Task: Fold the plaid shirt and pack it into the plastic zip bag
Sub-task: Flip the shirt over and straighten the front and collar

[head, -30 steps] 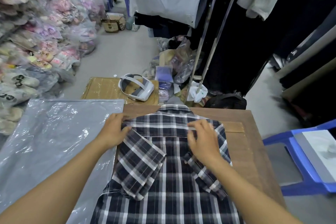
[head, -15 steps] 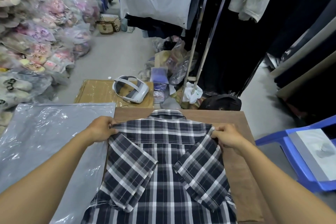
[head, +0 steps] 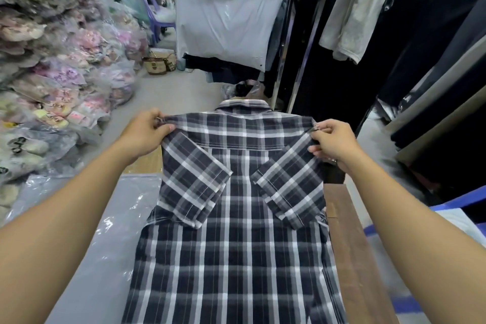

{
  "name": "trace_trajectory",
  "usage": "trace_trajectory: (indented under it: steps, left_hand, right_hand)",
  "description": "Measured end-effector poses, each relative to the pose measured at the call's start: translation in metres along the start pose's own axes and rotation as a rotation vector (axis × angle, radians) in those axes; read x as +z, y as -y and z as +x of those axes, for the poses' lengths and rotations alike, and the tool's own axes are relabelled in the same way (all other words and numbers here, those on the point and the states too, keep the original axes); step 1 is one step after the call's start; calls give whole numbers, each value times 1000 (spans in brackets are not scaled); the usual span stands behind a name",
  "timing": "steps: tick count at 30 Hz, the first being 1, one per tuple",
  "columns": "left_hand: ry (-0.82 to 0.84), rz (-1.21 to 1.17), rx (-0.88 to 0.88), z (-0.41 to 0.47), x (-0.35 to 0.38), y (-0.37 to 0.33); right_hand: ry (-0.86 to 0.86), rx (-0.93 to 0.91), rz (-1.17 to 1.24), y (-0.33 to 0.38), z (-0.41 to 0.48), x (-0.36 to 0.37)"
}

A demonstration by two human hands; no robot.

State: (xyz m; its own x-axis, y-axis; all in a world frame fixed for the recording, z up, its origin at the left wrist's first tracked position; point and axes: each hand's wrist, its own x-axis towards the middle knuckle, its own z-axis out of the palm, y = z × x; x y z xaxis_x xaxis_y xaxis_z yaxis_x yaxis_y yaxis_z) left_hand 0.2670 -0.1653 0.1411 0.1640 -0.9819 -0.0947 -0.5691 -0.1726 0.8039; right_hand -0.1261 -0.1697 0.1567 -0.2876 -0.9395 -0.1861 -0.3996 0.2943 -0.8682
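The plaid shirt (head: 236, 231), dark with white and grey checks, faces back-up with both short sleeves folded in over the back. Its collar end is raised off the wooden table (head: 352, 244) while the lower part still rests on it. My left hand (head: 146, 131) pinches the left shoulder corner. My right hand (head: 332, 141) pinches the right shoulder corner. The plastic zip bag (head: 105, 231), clear over grey, lies flat to the left of the shirt, partly under its edge.
Bagged slippers (head: 52, 73) are heaped high on the left. Hanging clothes and a metal rack (head: 310, 34) stand ahead and to the right. A blue plastic chair (head: 468, 200) is at the right. Woven bags (head: 157, 64) sit on the floor beyond.
Both hands moved out to the shoulder corners, gripped them and lifted the shirt's top end off the table. The view has tilted upward.
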Motion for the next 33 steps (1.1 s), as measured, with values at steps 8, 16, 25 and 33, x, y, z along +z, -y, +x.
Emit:
trace_trajectory:
  steps: [8, 16, 25, 33]
  left_hand:
    - [-159, -40, 124, 13, -12, -38]
    - [-252, -97, 172, 4, -18, -50]
    - [142, -79, 134, -73, -15, 15]
    - [377, -5, 99, -162, 3, 60]
  right_hand:
    - [-114, -141, 217, 19, 12, 4]
    - [-120, -223, 344, 25, -2, 7]
    - [137, -193, 178, -64, -73, 2]
    - [176, -124, 156, -135, -135, -15]
